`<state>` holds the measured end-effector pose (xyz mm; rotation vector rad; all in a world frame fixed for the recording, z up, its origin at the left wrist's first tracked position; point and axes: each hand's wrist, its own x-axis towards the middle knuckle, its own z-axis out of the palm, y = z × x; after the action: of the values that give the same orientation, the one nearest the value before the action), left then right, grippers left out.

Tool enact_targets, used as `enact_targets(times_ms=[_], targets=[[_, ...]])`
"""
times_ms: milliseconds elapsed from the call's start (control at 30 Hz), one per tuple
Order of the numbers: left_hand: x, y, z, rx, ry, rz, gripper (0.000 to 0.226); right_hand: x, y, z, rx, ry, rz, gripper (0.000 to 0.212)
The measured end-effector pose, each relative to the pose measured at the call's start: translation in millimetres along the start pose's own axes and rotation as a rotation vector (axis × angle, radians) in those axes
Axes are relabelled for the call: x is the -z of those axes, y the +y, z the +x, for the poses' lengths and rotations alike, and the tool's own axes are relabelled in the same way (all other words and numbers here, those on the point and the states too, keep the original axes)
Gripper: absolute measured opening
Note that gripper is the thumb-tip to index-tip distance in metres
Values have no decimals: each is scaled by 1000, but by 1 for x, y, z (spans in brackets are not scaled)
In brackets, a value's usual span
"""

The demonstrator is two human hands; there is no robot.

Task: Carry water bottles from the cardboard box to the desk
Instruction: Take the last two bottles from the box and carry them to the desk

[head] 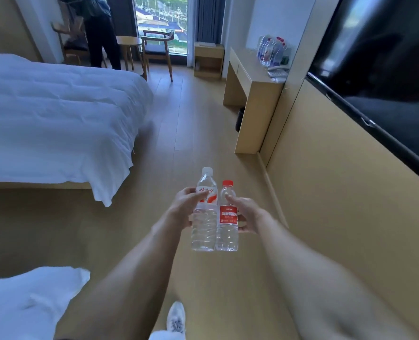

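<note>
A white shoe (176, 320) steps on the wooden floor (179, 133) at the bottom of the view, and two bare forearms reach forward above it. The left hand (185, 207) grips a clear bottle with a white cap (204, 217), fingers curled round its label; the right hand (246, 214) grips a shorter bottle with a red cap (227, 224), thumb across its shoulder. Both bottles are upright, touching side by side, held in the air over the floor. Ahead on the right the desk (247, 69) stands against the wall, a cluster of water bottles (272, 51) already on its far end. A white bed (56, 114) lies to the left and a dark television (380, 77) hangs on the right wall. Another person (98, 28) stands near the chairs (158, 49) by the window (160, 20).
</note>
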<state>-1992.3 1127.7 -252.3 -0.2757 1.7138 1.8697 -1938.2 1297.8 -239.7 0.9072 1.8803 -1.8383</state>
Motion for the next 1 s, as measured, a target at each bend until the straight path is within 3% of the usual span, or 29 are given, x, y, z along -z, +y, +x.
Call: enact_targets(times_ms=[200, 500, 800, 1000], targets=[[24, 74, 94, -14, -26, 2, 43, -15, -81, 77, 26, 11, 5, 57], [47, 135, 199, -35, -34, -12, 48, -30, -164, 179, 33, -8, -6, 59], [59, 198, 321, -25, 71, 19, 47, -37, -239, 322, 15, -113, 12, 59], [56, 267, 407, -23, 148, 2, 51, -32, -319, 413, 2, -186, 20, 45]])
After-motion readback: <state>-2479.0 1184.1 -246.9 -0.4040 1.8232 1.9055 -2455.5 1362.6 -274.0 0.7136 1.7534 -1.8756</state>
